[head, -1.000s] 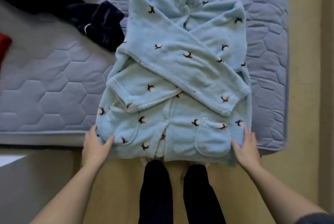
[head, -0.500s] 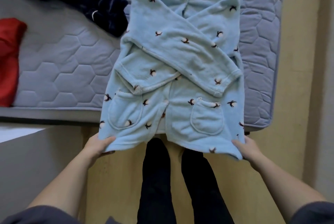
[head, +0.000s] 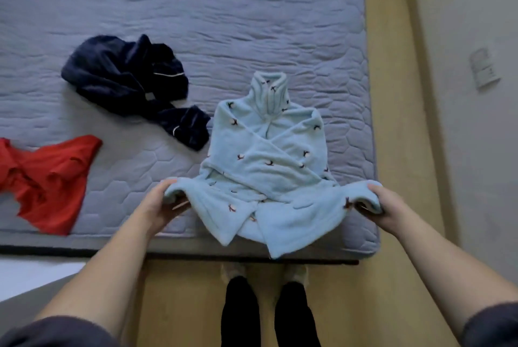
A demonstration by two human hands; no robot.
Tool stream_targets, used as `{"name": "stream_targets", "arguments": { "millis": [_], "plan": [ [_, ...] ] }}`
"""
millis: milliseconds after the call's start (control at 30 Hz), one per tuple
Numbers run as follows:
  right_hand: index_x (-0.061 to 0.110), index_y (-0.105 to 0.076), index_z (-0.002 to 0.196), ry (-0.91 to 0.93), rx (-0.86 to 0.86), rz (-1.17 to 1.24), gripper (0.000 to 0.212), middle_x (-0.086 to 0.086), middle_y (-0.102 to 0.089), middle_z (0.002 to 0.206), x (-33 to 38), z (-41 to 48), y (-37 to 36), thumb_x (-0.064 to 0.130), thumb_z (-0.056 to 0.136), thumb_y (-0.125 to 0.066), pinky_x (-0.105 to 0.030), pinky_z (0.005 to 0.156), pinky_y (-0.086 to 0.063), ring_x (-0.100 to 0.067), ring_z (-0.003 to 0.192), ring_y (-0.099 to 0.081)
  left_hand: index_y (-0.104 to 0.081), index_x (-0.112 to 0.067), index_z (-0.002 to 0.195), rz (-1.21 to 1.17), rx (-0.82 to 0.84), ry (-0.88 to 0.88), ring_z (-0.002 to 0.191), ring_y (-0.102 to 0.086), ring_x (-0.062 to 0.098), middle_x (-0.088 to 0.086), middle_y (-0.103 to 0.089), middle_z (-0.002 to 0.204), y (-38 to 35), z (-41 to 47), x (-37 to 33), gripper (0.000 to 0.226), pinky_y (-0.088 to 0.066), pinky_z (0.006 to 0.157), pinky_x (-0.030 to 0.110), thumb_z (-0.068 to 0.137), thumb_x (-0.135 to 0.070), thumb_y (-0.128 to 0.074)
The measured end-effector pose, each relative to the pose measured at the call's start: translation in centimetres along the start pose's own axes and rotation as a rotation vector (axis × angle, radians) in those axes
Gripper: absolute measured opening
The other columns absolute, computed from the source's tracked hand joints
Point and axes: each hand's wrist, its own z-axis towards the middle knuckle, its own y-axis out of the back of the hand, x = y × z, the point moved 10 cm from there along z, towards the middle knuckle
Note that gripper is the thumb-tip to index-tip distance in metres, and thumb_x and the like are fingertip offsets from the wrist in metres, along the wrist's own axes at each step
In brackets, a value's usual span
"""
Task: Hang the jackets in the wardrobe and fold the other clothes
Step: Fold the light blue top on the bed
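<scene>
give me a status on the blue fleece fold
Left hand and right hand each grip a hem corner of the blue fleece. Sleeves crossed over front. Navy garment close beside it.

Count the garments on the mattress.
3: light blue fleece top front right, hem held by left hand and right hand; navy garment crumpled to its back-left; red garment at the left edge, partly out of frame. The navy garment may hide another.

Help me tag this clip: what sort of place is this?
Probably a bedroom: a bare quilted mattress with a blue fleece garment and a navy garment on it, beside a wooden floor.
</scene>
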Motion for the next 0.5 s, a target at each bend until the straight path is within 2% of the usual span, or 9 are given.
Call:
{"name": "stream_targets", "arguments": {
  "millis": [67,167,200,267,300,333,367,433,500],
  "plan": [
    [0.007,-0.058,0.097,0.104,0.075,0.053,0.017,-0.012,-0.069,0.076,6.5,1.7,-3.7,0.006,0.095,-0.041,-0.027,0.049,-0.055,-0.018,0.065,-0.067,-0.060,-0.014,0.080,-0.035,0.033,-0.120,0.078,-0.061,0.020,0.002,-0.070,0.067,-3.8,2.1,-6.5,0.021,-0.049,0.076,0.033,0.092,-0.016,-0.043],
    [0.007,-0.061,0.093,0.269,0.180,0.143,0.023,-0.005,-0.070,0.073,15.4,4.5,-8.8,0.005,0.094,-0.038,-0.025,0.052,-0.056,-0.015,0.073,-0.064,-0.062,-0.019,0.088,-0.100,0.083,-0.314,0.081,-0.058,0.016,-0.004,-0.069,0.074,-8.7,6.0,-15.1,0.022,-0.045,0.074,0.030,0.092,-0.017,-0.041],
    [0.009,-0.062,0.098,0.318,0.182,0.173,0.024,-0.004,-0.071,0.080,17.5,5.6,-9.9,0.013,0.097,-0.038,-0.027,0.056,-0.057,-0.015,0.077,-0.064,-0.060,-0.020,0.101,-0.134,0.104,-0.360,0.091,-0.056,0.018,-0.004,-0.068,0.087,-10.1,7.5,-17.0,0.022,-0.045,0.078,0.032,0.093,-0.022,-0.039],
    [0.018,-0.054,0.124,0.376,0.193,0.143,0.036,-0.001,-0.061,0.110,19.5,8.0,-12.1,0.037,0.100,-0.035,-0.034,0.078,-0.052,-0.014,0.100,-0.057,-0.044,-0.023,0.136,-0.148,0.121,-0.376,0.128,-0.041,0.018,-0.005,-0.050,0.135,-12.7,10.8,-18.3,0.041,-0.036,0.103,0.045,0.098,-0.037,-0.037],
    [0.025,-0.045,0.134,0.381,0.194,0.076,0.041,0.002,-0.053,0.122,19.1,9.5,-13.0,0.044,0.100,-0.033,-0.039,0.091,-0.044,-0.013,0.111,-0.048,-0.033,-0.024,0.144,-0.110,0.109,-0.366,0.138,-0.030,0.016,-0.006,-0.035,0.149,-13.7,12.2,-17.7,0.049,-0.027,0.110,0.048,0.099,-0.041,-0.036],
    [0.030,-0.038,0.138,0.381,0.181,-0.020,0.042,0.004,-0.046,0.128,17.8,10.8,-13.7,0.047,0.100,-0.033,-0.044,0.101,-0.035,-0.012,0.116,-0.042,-0.030,-0.025,0.146,-0.049,0.090,-0.359,0.140,-0.027,0.015,-0.006,-0.028,0.153,-14.5,13.6,-16.4,0.051,-0.024,0.111,0.048,0.099,-0.041,-0.037],
    [0.031,-0.035,0.138,0.371,0.155,-0.135,0.041,0.003,-0.043,0.131,15.7,12.1,-14.0,0.045,0.099,-0.036,-0.047,0.106,-0.030,-0.012,0.118,-0.039,-0.032,-0.025,0.144,0.018,0.062,-0.341,0.137,-0.031,0.016,-0.005,-0.030,0.152,-14.8,15.1,-14.4,0.048,-0.028,0.107,0.045,0.099,-0.039,-0.040],
    [0.022,-0.036,0.140,0.355,0.094,-0.386,0.044,-0.005,-0.042,0.140,10.5,14.4,-14.2,0.036,0.099,-0.044,-0.045,0.107,-0.031,-0.019,0.126,-0.041,-0.039,-0.022,0.138,0.141,0.000,-0.265,0.127,-0.041,0.016,-0.001,-0.039,0.145,-14.5,17.9,-9.0,0.044,-0.034,0.096,0.039,0.097,-0.033,-0.047],
    [0.011,-0.031,0.145,0.338,0.102,-0.562,0.053,-0.011,-0.036,0.148,5.5,16.0,-14.5,0.024,0.098,-0.050,-0.035,0.107,-0.031,-0.023,0.135,-0.036,-0.039,-0.017,0.140,0.269,-0.047,-0.184,0.126,-0.042,0.018,0.001,-0.042,0.144,-13.7,20.2,-4.0,0.047,-0.034,0.092,0.037,0.096,-0.030,-0.052]
  ]
}}
